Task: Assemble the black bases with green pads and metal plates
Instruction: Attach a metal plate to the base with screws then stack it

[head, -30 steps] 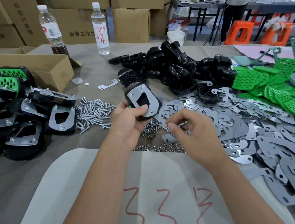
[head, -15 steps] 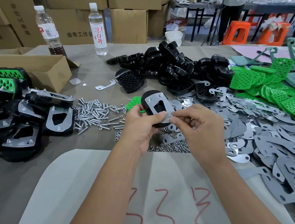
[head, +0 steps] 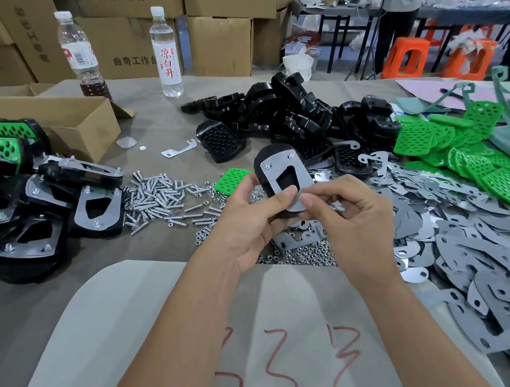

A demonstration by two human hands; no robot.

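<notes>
My left hand [head: 248, 222] grips a black base [head: 266, 162] with a metal plate [head: 283, 169] on top, held above the table's middle. Two screw ends stick up through the plate's far end. My right hand [head: 351, 223] pinches at the plate's near corner with thumb and forefinger; whatever small part is between the fingertips is hidden. A loose green pad [head: 232, 182] lies just behind my left hand. Screws [head: 168, 197] and nuts [head: 307, 253] lie scattered under my hands.
Finished assemblies [head: 18, 192] are piled at the left beside an open carton [head: 60, 120]. Loose black bases [head: 290, 116] are heaped at the back, green pads [head: 481, 159] at the back right, metal plates [head: 483, 258] at the right. Two water bottles [head: 167, 53] stand at the back left.
My left hand has carried the base with its plate to the right and tilted it. My right hand came in from the nut pile and now pinches at the plate's near corner.
</notes>
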